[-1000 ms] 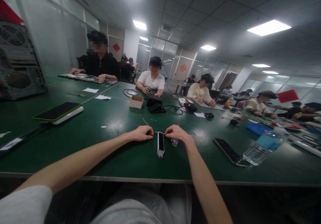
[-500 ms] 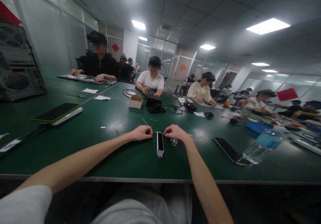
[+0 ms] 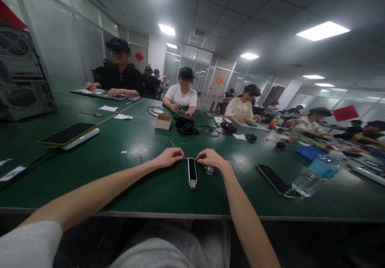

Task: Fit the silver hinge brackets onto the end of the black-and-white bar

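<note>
A slim device (image 3: 192,172) with a black face, white edges and a grey tip lies on the green table, its tip toward me. My left hand (image 3: 170,156) is closed in a pinch just left of its far end. On the other side, my right hand (image 3: 209,158) pinches close to the same end. Something thin and small shows at the fingertips of both hands, too small to name. A small metallic part (image 3: 209,170) lies under the right hand's wrist side, partly hidden by it.
Right of me lie a smartphone (image 3: 273,180) and a clear water bottle (image 3: 315,176) on its side. A small open box (image 3: 163,121) and a black stand (image 3: 185,124) stand ahead. A green-edged phone (image 3: 69,134) is at left. Several people sit around the table.
My left hand has shifted very slightly up at the device's far end. The right hand and the device stay nearly in place.
</note>
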A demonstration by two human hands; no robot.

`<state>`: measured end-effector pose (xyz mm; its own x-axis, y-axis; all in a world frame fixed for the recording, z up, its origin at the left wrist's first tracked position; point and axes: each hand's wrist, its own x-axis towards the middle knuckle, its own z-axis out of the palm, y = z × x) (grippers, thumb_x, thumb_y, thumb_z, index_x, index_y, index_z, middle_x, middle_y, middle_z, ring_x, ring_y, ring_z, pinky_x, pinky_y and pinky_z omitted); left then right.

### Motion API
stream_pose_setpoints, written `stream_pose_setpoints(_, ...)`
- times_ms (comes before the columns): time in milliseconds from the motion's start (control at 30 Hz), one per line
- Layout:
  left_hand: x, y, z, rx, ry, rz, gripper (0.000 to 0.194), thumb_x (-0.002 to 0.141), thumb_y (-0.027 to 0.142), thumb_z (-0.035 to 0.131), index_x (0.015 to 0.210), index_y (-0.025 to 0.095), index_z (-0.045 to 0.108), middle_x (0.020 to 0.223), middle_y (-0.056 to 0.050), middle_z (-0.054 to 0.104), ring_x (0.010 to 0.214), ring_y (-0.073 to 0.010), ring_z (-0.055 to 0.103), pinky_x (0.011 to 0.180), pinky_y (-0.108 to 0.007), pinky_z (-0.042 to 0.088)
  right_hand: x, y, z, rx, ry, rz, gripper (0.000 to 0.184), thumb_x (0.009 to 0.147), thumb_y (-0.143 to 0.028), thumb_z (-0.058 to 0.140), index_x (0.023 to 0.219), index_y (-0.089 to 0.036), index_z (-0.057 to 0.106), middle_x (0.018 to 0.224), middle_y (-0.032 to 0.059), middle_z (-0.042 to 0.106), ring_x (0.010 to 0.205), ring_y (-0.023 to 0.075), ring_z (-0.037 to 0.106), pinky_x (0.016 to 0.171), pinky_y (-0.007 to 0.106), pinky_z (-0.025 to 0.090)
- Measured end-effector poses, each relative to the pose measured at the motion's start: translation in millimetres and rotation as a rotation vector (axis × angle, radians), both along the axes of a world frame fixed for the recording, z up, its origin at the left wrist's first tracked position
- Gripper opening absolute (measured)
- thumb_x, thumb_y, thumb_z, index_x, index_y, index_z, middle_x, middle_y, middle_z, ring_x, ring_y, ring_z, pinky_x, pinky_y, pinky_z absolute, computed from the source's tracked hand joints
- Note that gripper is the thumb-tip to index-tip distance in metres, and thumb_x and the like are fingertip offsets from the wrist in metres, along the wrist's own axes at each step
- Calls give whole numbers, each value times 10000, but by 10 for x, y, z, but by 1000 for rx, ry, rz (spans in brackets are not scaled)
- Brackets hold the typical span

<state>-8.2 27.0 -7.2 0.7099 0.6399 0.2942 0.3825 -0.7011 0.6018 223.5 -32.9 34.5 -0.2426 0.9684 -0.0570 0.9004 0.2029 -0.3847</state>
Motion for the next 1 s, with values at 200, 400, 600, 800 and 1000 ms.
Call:
stream_pose_setpoints(200,4,-15,-1,0,4,8,137,846,263,518,871,173,618,796,3,620,717,-141,556,670,-218,414,-13,-7,-9,15,-22,7,237,792,-260,557,925,-181,736,928,27,716,816,146,637,708,197,462)
stream_pose_setpoints(400,9,10,-41,13,-2,11,132,846,248,519,873,166,620,799,-2,627,718,-144,564,669,-221,417,-29,11,-26,13,-26,20,246,793,-246,554,941,-178,737,928,31,715,819,145,636,717,200,461)
stream_pose_setpoints(600,17,-5,-18,35,11,30,135,834,217,511,880,167,627,809,-3,638,719,-146,566,668,-223,413,-51,22,-52,31,-17,38,234,784,-238,565,926,-185,743,891,24,722,794,142,640,692,188,458)
stream_pose_setpoints(800,11,-40,4,27,2,23,150,826,226,501,883,168,627,819,-8,646,732,-149,580,673,-223,426,-49,24,-51,16,-9,33,228,784,-257,569,913,-186,744,887,21,723,786,138,642,681,184,460)
stream_pose_setpoints(1000,18,-43,7,1,8,36,168,825,231,488,878,166,633,836,-20,660,768,-162,603,691,-229,439,-47,39,-56,-17,5,18,226,785,-270,583,923,-187,742,914,23,724,809,144,646,693,190,466)
